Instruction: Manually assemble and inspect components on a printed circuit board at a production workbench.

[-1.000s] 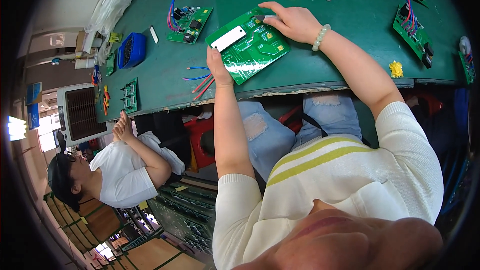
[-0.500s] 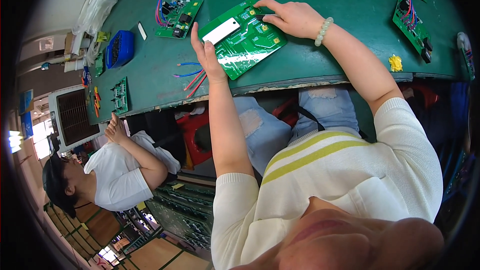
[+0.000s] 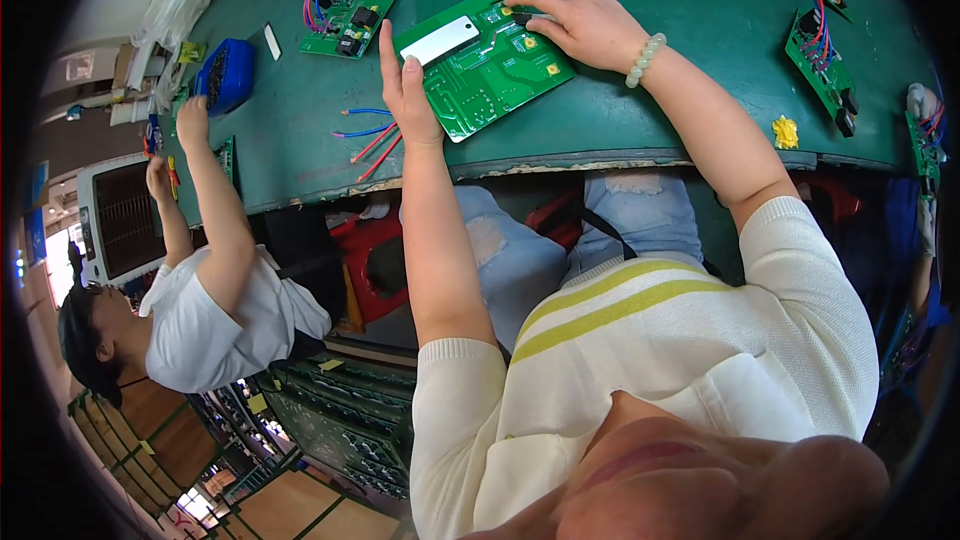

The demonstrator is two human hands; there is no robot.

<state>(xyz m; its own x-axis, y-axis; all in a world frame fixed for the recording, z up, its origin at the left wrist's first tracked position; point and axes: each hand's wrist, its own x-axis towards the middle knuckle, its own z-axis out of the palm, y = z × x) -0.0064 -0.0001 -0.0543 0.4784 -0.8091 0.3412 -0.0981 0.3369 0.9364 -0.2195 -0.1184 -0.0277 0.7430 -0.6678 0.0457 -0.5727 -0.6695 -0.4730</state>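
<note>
My left hand (image 3: 408, 100) grips the left edge of a green circuit board (image 3: 490, 90), its thumb on the upper face near a white rectangular plate (image 3: 440, 41). The board is held tilted over the bench, with round yellowish pads along its right part. At its far right corner is my right hand (image 3: 585, 28), index finger and thumb pinched around a small black part (image 3: 521, 19) against the board. What exactly the black part is cannot be made out. Red and blue wires (image 3: 377, 145) stick out beside my left wrist.
Another wired circuit board (image 3: 352, 20) lies far left; a further wired board (image 3: 822, 70) lies right. Yellow crumpled pieces (image 3: 786, 132) rest on the green bench (image 3: 660, 130). At left, a co-worker's hand (image 3: 193, 122) is by a blue bin (image 3: 232, 78) of small dark parts.
The board has tilted slightly, and the bright glare on its near part is gone. My hands keep their hold. The co-worker's arms have reached forward toward the blue bin.
</note>
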